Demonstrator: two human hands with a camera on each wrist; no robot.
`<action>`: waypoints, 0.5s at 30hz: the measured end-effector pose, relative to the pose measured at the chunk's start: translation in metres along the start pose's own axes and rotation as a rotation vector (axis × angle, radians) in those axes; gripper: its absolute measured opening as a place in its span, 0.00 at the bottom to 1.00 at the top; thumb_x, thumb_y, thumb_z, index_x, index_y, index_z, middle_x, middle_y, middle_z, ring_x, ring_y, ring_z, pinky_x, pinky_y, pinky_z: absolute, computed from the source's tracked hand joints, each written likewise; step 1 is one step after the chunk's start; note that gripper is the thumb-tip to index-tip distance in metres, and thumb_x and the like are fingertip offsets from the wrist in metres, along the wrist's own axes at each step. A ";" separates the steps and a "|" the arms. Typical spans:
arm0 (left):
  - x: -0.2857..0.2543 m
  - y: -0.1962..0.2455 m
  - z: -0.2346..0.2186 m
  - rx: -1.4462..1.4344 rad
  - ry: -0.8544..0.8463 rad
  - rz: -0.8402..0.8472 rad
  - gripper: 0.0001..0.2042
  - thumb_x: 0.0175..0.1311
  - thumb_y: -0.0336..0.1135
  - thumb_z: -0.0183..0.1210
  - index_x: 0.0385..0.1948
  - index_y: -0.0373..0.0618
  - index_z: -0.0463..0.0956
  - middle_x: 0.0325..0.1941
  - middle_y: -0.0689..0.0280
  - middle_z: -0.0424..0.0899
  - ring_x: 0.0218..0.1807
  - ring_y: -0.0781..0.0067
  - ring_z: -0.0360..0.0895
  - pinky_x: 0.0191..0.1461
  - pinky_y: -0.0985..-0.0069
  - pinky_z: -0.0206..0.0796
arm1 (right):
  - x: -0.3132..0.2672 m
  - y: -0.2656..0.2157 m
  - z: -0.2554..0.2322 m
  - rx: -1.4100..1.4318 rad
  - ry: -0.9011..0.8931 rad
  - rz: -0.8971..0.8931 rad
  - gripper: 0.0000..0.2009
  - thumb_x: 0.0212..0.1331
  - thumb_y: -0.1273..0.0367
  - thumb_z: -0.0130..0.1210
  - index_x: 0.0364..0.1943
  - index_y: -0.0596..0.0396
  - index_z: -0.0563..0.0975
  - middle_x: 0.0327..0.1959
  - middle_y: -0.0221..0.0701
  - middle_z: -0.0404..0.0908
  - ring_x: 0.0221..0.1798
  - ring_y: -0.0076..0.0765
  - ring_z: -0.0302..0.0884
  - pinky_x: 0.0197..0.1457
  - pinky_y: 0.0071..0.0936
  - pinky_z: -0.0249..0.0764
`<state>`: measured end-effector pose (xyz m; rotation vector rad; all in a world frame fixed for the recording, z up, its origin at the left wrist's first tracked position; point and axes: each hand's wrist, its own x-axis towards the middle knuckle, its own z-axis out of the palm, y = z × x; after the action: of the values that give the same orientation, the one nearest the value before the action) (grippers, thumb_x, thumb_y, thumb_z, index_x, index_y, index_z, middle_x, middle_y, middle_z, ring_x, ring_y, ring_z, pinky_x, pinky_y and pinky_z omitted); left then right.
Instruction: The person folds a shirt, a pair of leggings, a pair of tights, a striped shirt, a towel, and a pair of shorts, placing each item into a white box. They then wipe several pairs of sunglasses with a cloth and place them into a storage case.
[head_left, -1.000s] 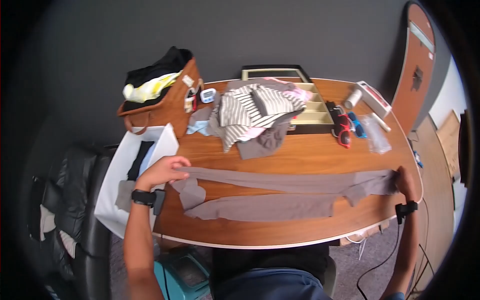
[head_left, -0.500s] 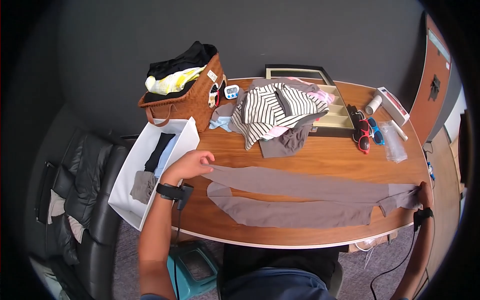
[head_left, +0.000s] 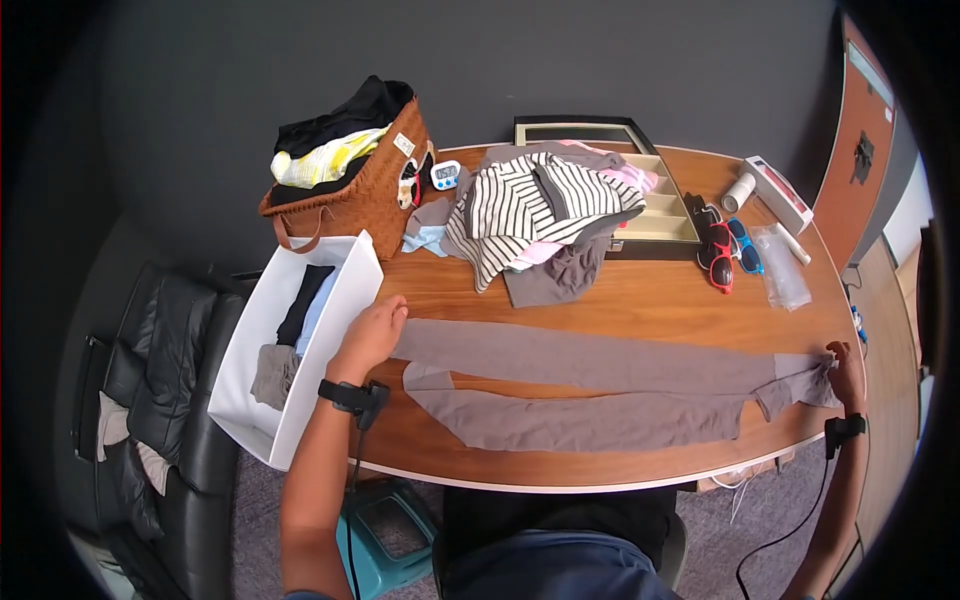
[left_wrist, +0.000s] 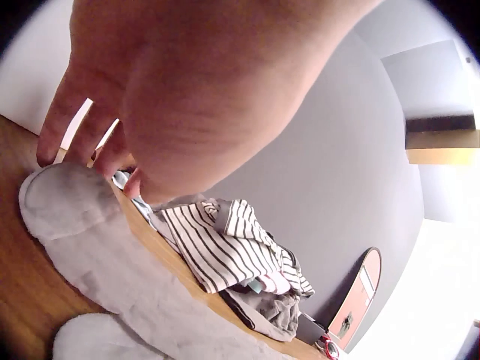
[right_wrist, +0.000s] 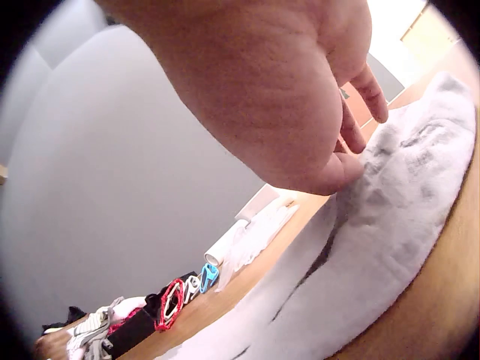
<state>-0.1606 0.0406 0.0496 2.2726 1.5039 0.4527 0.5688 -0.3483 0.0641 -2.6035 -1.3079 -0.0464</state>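
Observation:
Grey-brown tights (head_left: 590,362) lie stretched across the table, one long leg above the other in the head view. My left hand (head_left: 375,338) is at the far left tip of the upper leg; in the left wrist view its fairly straight fingers (left_wrist: 91,131) touch the rounded cloth end (left_wrist: 64,196). At the other end, my right hand (head_left: 846,378) is over the wider part of the cloth. The right wrist view shows its relaxed fingers (right_wrist: 352,131) at the wrinkled fabric (right_wrist: 397,202), not curled round it.
Left of the table, a white bin (head_left: 238,385) holds folded clothes. Behind it stands a full brown basket (head_left: 345,215). A striped garment (head_left: 515,215) tops a clothes pile beside a sectioned case (head_left: 655,245). Sunglasses (head_left: 720,262), a timer (head_left: 445,176) and a plastic bag (head_left: 785,270) are farther back.
The tights have been lowered flat and lie straighter, their right end farther right. Both hands have loosened from the cloth, and the left hand's fingers have come down onto its tip.

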 end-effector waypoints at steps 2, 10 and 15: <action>-0.005 0.006 -0.003 0.002 0.009 0.002 0.14 0.62 0.32 0.57 0.47 0.36 0.74 0.43 0.51 0.82 0.47 0.50 0.79 0.54 0.64 0.70 | 0.003 0.007 0.008 0.014 -0.021 -0.024 0.23 0.41 0.86 0.49 0.46 0.57 0.75 0.48 0.42 0.76 0.53 0.51 0.75 0.56 0.37 0.72; -0.033 0.020 -0.011 -0.053 0.095 0.415 0.14 0.51 0.15 0.50 0.38 0.37 0.76 0.42 0.53 0.76 0.48 0.48 0.73 0.55 0.63 0.67 | 0.001 0.011 0.012 0.031 0.048 -0.090 0.21 0.41 0.84 0.52 0.45 0.57 0.78 0.48 0.42 0.80 0.55 0.47 0.76 0.60 0.35 0.70; -0.076 0.047 -0.004 0.068 -0.283 0.338 0.13 0.44 0.21 0.59 0.35 0.41 0.78 0.42 0.58 0.74 0.50 0.52 0.70 0.56 0.63 0.63 | -0.011 -0.008 -0.011 0.009 -0.032 0.053 0.23 0.41 0.82 0.49 0.46 0.52 0.80 0.50 0.43 0.77 0.55 0.51 0.74 0.60 0.38 0.71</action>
<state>-0.1528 -0.0462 0.0709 2.5276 1.0180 0.1596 0.5567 -0.3549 0.0745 -2.6407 -1.2453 0.0100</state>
